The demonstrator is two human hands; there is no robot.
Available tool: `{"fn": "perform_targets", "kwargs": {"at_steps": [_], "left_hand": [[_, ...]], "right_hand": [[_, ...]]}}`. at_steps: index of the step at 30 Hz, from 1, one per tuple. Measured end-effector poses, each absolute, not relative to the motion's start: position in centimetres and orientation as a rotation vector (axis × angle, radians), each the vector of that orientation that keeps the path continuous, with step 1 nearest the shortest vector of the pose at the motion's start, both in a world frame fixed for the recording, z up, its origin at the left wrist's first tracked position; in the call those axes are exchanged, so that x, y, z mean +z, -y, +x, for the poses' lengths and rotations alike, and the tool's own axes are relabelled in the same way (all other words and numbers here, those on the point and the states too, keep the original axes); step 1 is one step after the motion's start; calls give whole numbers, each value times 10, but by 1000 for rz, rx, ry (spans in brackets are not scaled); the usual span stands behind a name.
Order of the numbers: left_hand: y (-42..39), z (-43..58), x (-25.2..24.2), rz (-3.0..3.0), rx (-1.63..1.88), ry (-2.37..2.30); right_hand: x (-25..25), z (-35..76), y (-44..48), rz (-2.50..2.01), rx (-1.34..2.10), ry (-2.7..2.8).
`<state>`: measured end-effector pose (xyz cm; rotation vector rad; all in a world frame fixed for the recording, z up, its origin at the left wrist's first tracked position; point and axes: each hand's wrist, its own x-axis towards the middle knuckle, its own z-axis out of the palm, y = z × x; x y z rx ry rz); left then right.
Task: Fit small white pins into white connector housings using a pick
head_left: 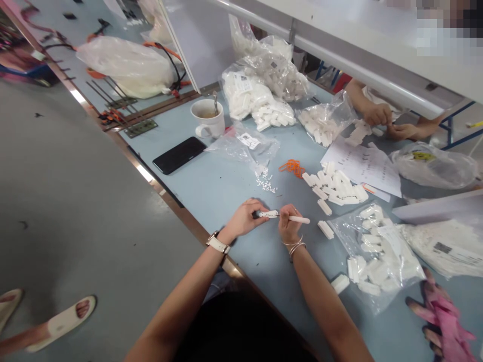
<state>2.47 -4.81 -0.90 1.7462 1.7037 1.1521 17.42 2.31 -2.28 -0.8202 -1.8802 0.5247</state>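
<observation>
My left hand (pixel 248 217) is closed on one end of a small white plastic part (pixel 268 214) with a row of dark marks or holes along it. In my right hand (pixel 290 221) is a pen-like tool (pixel 300 219) with a pale handle, its thin tip touching or close to the part's right end. Just beyond my hands lies a scatter of tiny white pieces (pixel 266 181). Orange clips (pixel 293 167) sit a little farther off. To the right is a loose pile of white plastic parts (pixel 335 186).
An open bag of white parts (pixel 377 256) and pink gloves (pixel 445 317) lie right. A phone (pixel 179 155) and a mug (pixel 208 118) stand left, before full bags (pixel 260 85). Across the table, another person's hands (pixel 392 123) work near a paper sheet (pixel 364 166).
</observation>
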Motion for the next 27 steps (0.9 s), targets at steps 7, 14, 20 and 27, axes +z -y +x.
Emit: {"fn": "perform_targets", "kwargs": {"at_steps": [7, 14, 20, 27], "left_hand": [[49, 25, -9, 1742, 1130, -1707], [49, 25, -10, 1747, 1128, -1714], [48, 25, -9, 1762, 1140, -1702], [49, 26, -7, 1737, 1139, -1700]], "right_hand": [[-32, 177, -22, -847, 625, 1813], [-27, 177, -22, -879, 628, 1842], [-27, 177, -22, -874, 612, 1847], [-23, 174, -24, -927, 570, 1895]]}}
